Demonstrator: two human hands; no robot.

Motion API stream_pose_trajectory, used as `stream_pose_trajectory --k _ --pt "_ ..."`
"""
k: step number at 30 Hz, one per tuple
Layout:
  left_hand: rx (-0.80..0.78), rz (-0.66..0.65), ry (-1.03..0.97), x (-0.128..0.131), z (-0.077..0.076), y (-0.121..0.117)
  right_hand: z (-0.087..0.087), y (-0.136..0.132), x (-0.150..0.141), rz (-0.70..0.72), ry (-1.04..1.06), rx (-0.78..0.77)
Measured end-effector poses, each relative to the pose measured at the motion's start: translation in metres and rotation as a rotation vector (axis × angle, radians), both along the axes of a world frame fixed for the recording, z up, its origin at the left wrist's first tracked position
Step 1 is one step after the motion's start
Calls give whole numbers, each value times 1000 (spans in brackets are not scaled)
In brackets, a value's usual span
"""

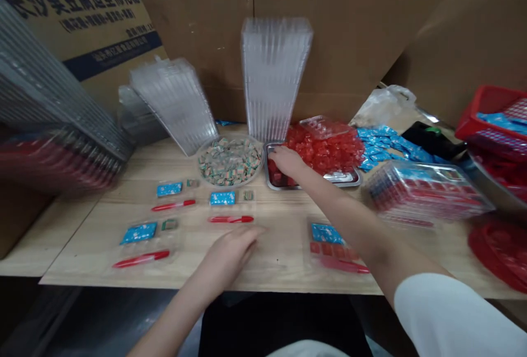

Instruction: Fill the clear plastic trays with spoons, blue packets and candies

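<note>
Cardboard sheets [313, 33] stand behind the wood table [284, 252] under the left hand [230, 255].

Tall sheets of brown corrugated cardboard [329, 33] stand upright behind a long table, forming a makeshift wall with a vertical seam near the middle. On the left leans a tan cardboard carton [78, 22], printed with large dark blue Chinese characters above a navy stripe. A brown cardboard flap [444, 44] angles in from the right. The light wood-grain tabletop [280, 255] has a straight front edge, with a shadowy grey floor [90, 324] below. Soft, even indoor light falls across everything.
</note>
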State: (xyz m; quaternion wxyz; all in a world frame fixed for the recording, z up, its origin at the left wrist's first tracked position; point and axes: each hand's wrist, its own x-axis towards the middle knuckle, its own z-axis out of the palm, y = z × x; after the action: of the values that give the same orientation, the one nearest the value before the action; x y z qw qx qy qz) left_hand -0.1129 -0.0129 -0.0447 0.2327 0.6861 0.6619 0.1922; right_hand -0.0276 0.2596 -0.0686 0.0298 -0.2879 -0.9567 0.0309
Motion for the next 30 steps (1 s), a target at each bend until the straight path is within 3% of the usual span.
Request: stream_pose_trajectory --k 3,7,11,14,17,18,20,22,23,26,30 --pt "111 19 159 18 -24 -3 2 -5 10 -59 73 -16" --pt "375 231 167 47 -35 -36 -1 -18 15 -42 207 -143" --pt "347 186 129 64 -54 -67 -7 -22 11 -68 345 -287" --pt "343 202 42 62 -59 -64 0 -31 25 -142 474 -395" --pt "319 405 -324 59 -43 -39 12 -62 55 -174 556 -589" --pt "290 480 -519 60 -34 -27 16 -77 67 -183 594 -740" --pt "166 550 -999 66 -18 -4 21 -110 88 -230 721 -1210" --pt "10 486 -1415 75 -6 14 24 -140 102 -298 854 -1620" --pt "-50 451 -1562 80 -2 19 24 -151 106 -336 902 -1727" --pt "-128 448 -1769 90 1 21 23 -169 112 -456 1000 -1814" --pt "-149 495 -1773 91 -1 14 23 -174 117 -530 1075 -1634"
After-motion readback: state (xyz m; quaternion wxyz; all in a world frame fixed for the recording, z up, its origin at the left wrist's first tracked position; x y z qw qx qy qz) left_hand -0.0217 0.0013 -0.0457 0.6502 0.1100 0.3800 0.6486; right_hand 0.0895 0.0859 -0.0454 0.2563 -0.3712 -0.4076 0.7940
